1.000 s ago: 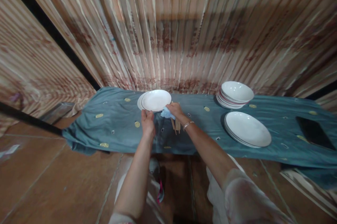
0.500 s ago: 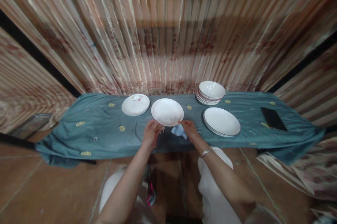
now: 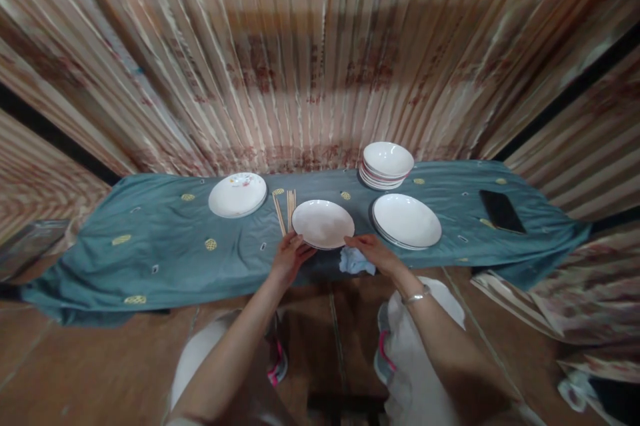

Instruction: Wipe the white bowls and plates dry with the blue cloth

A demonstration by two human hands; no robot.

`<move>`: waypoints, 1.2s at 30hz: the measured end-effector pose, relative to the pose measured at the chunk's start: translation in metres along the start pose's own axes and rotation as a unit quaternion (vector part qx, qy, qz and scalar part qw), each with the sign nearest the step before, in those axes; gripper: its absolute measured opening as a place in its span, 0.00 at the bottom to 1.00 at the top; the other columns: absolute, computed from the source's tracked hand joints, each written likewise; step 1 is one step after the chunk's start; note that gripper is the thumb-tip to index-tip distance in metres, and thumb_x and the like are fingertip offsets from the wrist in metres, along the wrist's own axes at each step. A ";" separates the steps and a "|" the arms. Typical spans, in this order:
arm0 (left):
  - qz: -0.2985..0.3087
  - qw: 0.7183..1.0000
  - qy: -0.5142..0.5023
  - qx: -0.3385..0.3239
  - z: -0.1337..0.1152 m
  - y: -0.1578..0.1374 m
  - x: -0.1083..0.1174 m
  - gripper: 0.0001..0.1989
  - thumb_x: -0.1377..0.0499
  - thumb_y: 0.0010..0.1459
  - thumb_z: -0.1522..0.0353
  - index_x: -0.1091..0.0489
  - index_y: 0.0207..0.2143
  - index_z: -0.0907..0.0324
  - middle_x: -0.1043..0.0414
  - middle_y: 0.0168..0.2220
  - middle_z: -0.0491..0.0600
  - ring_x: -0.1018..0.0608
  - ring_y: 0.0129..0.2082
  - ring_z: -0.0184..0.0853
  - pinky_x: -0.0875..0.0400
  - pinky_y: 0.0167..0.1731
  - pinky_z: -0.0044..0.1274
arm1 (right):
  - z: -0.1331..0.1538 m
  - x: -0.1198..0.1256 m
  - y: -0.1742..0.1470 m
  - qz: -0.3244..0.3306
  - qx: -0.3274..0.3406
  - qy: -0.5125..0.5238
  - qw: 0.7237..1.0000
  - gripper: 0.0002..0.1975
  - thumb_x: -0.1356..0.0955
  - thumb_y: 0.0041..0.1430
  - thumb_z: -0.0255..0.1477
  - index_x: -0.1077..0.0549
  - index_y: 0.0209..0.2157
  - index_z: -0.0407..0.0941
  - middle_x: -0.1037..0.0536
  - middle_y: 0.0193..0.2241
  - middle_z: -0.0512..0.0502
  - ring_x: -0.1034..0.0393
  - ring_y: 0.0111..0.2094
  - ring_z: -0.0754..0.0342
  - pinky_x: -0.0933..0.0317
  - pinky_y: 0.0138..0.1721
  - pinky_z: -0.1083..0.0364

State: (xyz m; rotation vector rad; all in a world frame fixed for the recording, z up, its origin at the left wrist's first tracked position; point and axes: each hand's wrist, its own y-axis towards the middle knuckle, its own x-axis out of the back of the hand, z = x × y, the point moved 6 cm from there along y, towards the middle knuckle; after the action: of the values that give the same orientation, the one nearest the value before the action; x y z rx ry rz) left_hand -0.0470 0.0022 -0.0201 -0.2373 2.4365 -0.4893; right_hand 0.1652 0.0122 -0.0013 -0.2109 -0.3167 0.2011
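A plain white plate (image 3: 323, 223) is held near the table's front edge, between my two hands. My left hand (image 3: 290, 259) grips its lower left rim, thumb at the edge and fingers beneath. At the lower right rim my right hand (image 3: 373, 253), with a bracelet on its wrist, pinches the plate. A crumpled light-blue cloth (image 3: 357, 261) is bunched just under the right hand; how the fingers hold it is hidden. Several wooden chopsticks (image 3: 291, 207) lie on the table just left of the plate, their near ends partly behind my left hand.
A blue-green tablecloth (image 3: 185, 266) covers the table. White plates with a floral print (image 3: 238, 196) lie at left. White plates are stacked (image 3: 407, 221) at right, with a stack of bowls (image 3: 387, 163) behind them. A dark phone-like slab (image 3: 501, 211) lies far right. A pleated curtain (image 3: 310, 59) hangs behind.
The held plate has moved right and nearer to me over the table, uncovering the chopsticks. The blue cloth has shifted right along with my right hand. The view has turned slightly.
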 end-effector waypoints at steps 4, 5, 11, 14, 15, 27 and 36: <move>0.000 1.000 0.027 0.002 0.001 0.000 0.000 0.14 0.32 0.47 0.69 0.32 0.35 0.58 0.22 0.28 0.46 0.19 0.29 0.36 0.24 0.45 0.41 | 0.032 0.025 0.002 -0.110 0.103 -0.042 0.988 0.26 0.39 0.61 0.48 0.22 0.32 0.41 0.21 0.25 0.46 0.30 0.28 0.53 0.39 0.28 0.57; 0.001 0.999 0.033 0.000 0.000 0.000 0.000 0.14 0.32 0.47 0.69 0.32 0.35 0.58 0.23 0.28 0.46 0.19 0.29 0.36 0.24 0.44 0.40 | 0.042 0.027 0.005 -0.136 0.139 -0.072 0.978 0.24 0.40 0.63 0.46 0.22 0.36 0.42 0.19 0.30 0.44 0.28 0.32 0.53 0.37 0.32 0.57; 0.001 0.995 0.085 -0.057 -0.006 0.005 0.002 0.22 0.29 0.44 0.61 0.30 0.40 0.58 0.25 0.32 0.45 0.21 0.30 0.33 0.24 0.40 0.33 | 0.051 -0.011 0.033 -0.070 0.168 -0.420 0.889 0.18 0.38 0.64 0.25 0.29 0.53 0.37 0.26 0.53 0.32 0.30 0.53 0.46 0.38 0.55 0.50; 0.006 0.992 0.101 -0.075 -0.008 0.010 0.002 0.27 0.29 0.42 0.57 0.29 0.43 0.58 0.24 0.34 0.47 0.21 0.32 0.33 0.24 0.38 0.30 | 0.046 -0.022 0.035 -0.059 0.150 -0.502 0.850 0.18 0.38 0.65 0.25 0.30 0.54 0.39 0.36 0.62 0.31 0.32 0.55 0.44 0.39 0.56 0.46; 0.006 0.992 0.101 -0.079 -0.008 0.012 0.001 0.28 0.29 0.42 0.56 0.29 0.44 0.58 0.24 0.35 0.47 0.21 0.33 0.34 0.24 0.38 0.29 | 0.047 -0.021 0.033 -0.076 0.145 -0.512 0.843 0.18 0.37 0.65 0.26 0.31 0.55 0.40 0.40 0.64 0.31 0.33 0.56 0.42 0.39 0.56 0.45; -0.032 0.988 0.122 -0.095 -0.010 0.029 -0.004 0.32 0.32 0.47 0.53 0.28 0.52 0.60 0.25 0.50 0.56 0.23 0.47 0.42 0.24 0.40 0.29 | 0.038 -0.017 0.061 -0.077 0.061 -0.533 0.840 0.14 0.42 0.68 0.24 0.27 0.45 0.40 0.25 0.49 0.35 0.25 0.43 0.48 0.33 0.41 0.55; -0.021 0.989 0.113 -0.096 -0.009 0.035 -0.008 0.33 0.33 0.48 0.54 0.29 0.54 0.60 0.29 0.57 0.58 0.24 0.52 0.46 0.24 0.43 0.31 | 0.049 -0.023 0.099 -0.125 0.106 -0.462 0.872 0.15 0.41 0.66 0.24 0.29 0.51 0.39 0.29 0.55 0.32 0.29 0.51 0.47 0.34 0.50 0.53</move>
State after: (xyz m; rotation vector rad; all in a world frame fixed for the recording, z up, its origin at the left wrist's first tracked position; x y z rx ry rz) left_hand -0.0480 0.0392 -0.0230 -0.3308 2.7079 -0.3141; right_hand 0.1114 0.1102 0.0140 0.1671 -1.2658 0.0628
